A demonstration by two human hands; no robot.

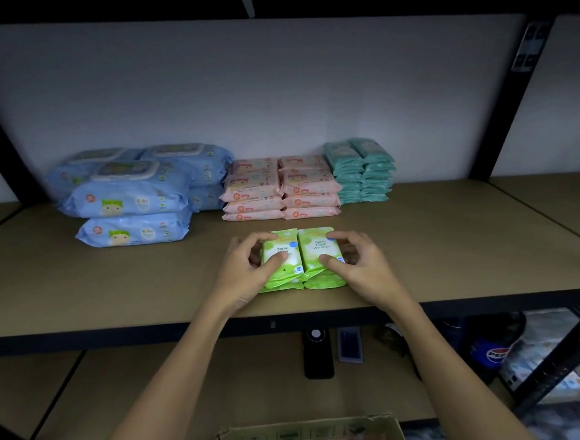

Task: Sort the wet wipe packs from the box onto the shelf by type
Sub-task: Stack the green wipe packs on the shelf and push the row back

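Two small stacks of green apple wet wipe packs (300,251) stand side by side near the front of the brown shelf (451,245). My left hand (247,271) grips the left stack with thumb and fingers curled round it. My right hand (357,262) grips the right stack the same way. Behind them are sorted piles: large blue packs (136,195) at the left, pink packs (283,192) in the middle, teal packs (360,169) at the right. The cardboard box (318,438) sits at the bottom edge below my arms.
The shelf frame has black uprights (516,108) and a black front rail. On the lower shelf lie a black device (319,352), a small phone-like item (350,344) and a Pepsi bottle (496,347). A white wall backs the shelf.
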